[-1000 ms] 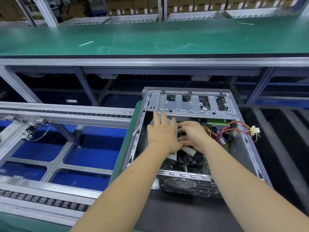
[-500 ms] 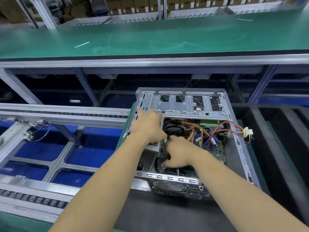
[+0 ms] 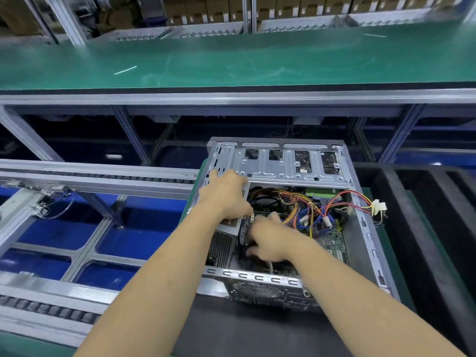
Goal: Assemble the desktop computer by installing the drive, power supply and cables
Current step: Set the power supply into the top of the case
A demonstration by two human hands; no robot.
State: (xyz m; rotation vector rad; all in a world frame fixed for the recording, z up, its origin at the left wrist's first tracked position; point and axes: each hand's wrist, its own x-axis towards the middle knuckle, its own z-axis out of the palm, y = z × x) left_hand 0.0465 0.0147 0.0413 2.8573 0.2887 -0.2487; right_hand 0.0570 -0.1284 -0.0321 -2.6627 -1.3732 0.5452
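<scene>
The open metal computer case (image 3: 365, 228) lies on its side with its drive cage (image 3: 283, 167) at the far end. A grey power supply (image 3: 228, 225) sits against the left inner wall. My left hand (image 3: 226, 194) rests on top of it, fingers stretched towards the case's left rim. My right hand (image 3: 268, 240) is blurred and reaches down into the near part of the case over the motherboard (image 3: 332, 240); what its fingers touch is hidden. A bundle of coloured cables (image 3: 296, 202) lies in the middle, and a white connector (image 3: 378, 208) hangs over the right wall.
The case stands on a dark mat (image 3: 231, 328) beside black foam trays (image 3: 425, 215) on the right. A roller conveyor rail (image 3: 98, 173) and metal framing over blue bins (image 3: 144, 228) are on the left. A green belt (image 3: 231, 60) runs across the far side.
My left hand slid left and away onto the power supply by the left wall. My right hand dropped lower and nearer inside the case, uncovering the cable bundle.
</scene>
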